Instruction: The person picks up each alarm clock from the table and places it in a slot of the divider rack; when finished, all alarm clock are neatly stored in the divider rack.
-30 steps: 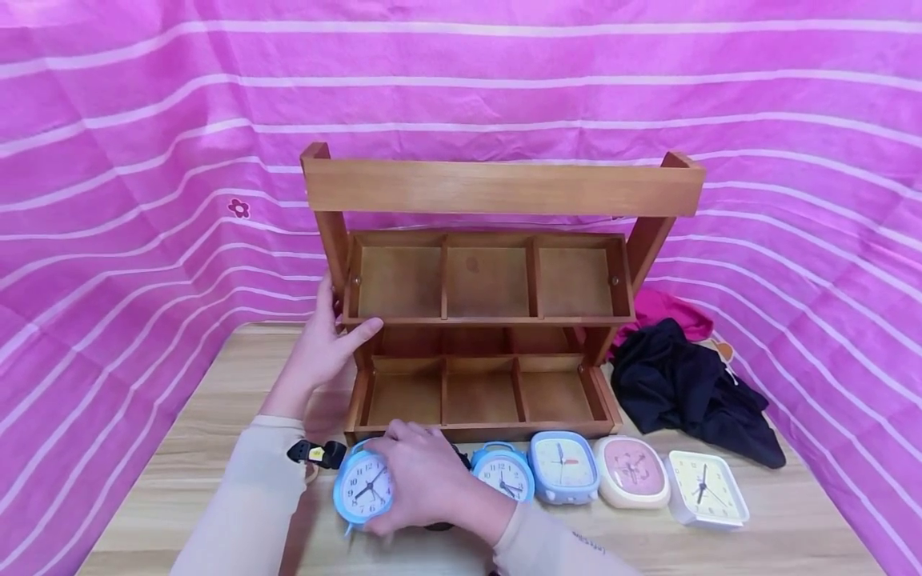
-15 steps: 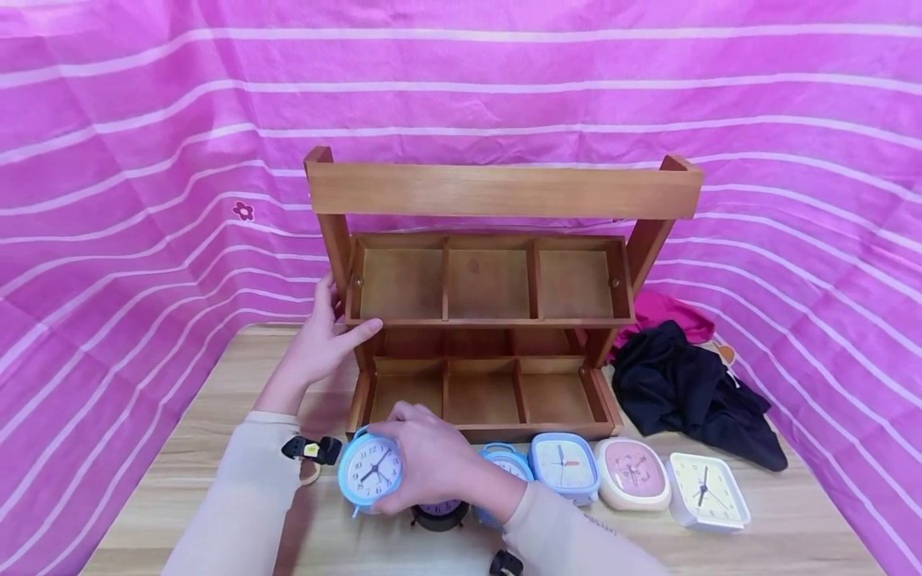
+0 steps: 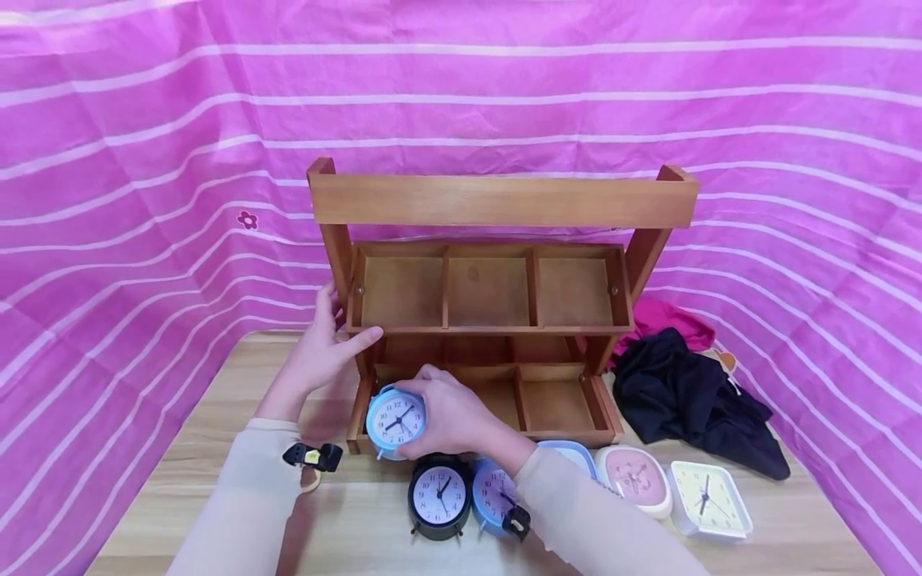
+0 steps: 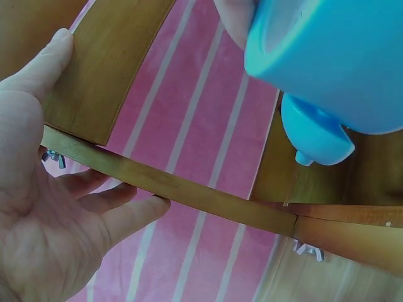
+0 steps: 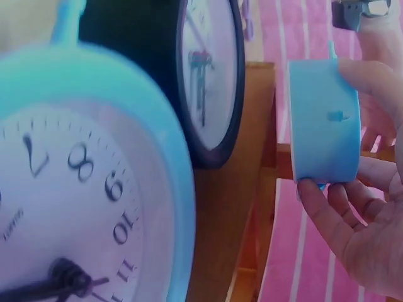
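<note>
A wooden two-tier shelf (image 3: 504, 200) with three compartments per tier stands in the middle of the head view. My left hand (image 3: 313, 360) holds its left upright, thumb across the upper tray's edge and fingers on the far side. Between thumb and fingers, my right hand (image 3: 457, 416) grips a round light-blue alarm clock (image 3: 394, 424), dial facing me. This clock overlaps the lower-left compartment in the head view. The right wrist view shows the held clock (image 5: 324, 119) side-on, with fingertips along its lower rim. A black alarm clock (image 3: 440, 496) stands just below the right hand.
Beside the black clock is another round blue clock (image 3: 493, 490), partly behind the right forearm. Further right lie a square blue clock (image 3: 572, 454), a pink one (image 3: 635, 478) and a white square one (image 3: 709, 498). Dark cloth (image 3: 684, 400) lies right of the shelf.
The right hand has lifted the light-blue clock from the left end of the row, up and rightward to the lower tier. The black clock has come into view. My left hand stays on the upright.
</note>
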`<state>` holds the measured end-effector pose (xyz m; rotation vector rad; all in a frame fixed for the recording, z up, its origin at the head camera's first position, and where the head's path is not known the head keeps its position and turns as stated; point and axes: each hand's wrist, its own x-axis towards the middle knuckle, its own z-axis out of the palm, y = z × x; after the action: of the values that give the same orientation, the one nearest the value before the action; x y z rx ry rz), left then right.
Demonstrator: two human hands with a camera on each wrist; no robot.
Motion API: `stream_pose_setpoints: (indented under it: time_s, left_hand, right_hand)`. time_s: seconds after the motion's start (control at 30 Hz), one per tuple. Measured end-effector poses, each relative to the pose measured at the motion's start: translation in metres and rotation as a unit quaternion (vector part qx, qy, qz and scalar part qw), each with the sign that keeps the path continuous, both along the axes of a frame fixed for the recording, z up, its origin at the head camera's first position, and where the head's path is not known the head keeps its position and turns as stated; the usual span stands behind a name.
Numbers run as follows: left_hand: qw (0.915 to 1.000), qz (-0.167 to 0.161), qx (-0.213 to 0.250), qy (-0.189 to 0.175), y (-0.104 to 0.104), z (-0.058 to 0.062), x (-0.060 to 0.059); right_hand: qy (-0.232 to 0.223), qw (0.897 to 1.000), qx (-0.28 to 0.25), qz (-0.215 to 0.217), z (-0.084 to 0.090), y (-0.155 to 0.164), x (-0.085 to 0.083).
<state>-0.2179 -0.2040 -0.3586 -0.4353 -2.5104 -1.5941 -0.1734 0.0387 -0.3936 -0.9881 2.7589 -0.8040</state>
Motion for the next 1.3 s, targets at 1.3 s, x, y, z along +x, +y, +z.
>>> stream_pose_setpoints:
  time_s: [1.3]
  left_hand:
    - [0.9999,-0.006,-0.010,0.011,-0.003,-0.002,-0.003]
  right_hand:
    - [-0.014,0.994,0.074,-0.081,-0.019,-0.015,-0.041]
